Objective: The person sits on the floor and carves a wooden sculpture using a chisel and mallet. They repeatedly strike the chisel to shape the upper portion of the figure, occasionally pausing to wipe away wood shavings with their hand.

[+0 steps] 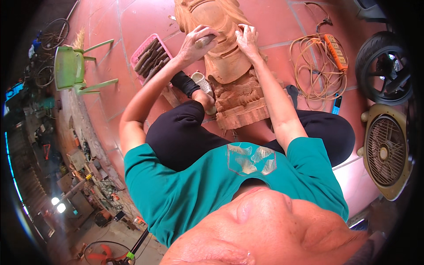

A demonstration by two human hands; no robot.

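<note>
Evidently the step in hand is close tool work on the wooden figure (229, 70), which lies on the tiled floor (128, 20) between the person's legs, its carved base toward the body and its upper part running out past the hands. The left hand (194, 46) is wrapped around a rounded handle (204, 41), whose end shows by the fingers; I cannot see the working end, so what kind of tool it is stays unclear. The right hand (247, 40) rests against the right side of the figure, fingers bent; whether it only steadies the wood or also pinches part of the tool, I cannot tell.

As I judge it, the next move calls for a firm left grip and short, controlled pressure, with the right hand bracing the wood and its fingertips kept out of the tool's path. Should another tool be wanted, the pink basket (134, 59) of dark tools (152, 57) stands near the left forearm; the cable (304, 62) lies well apart on the right.
</note>
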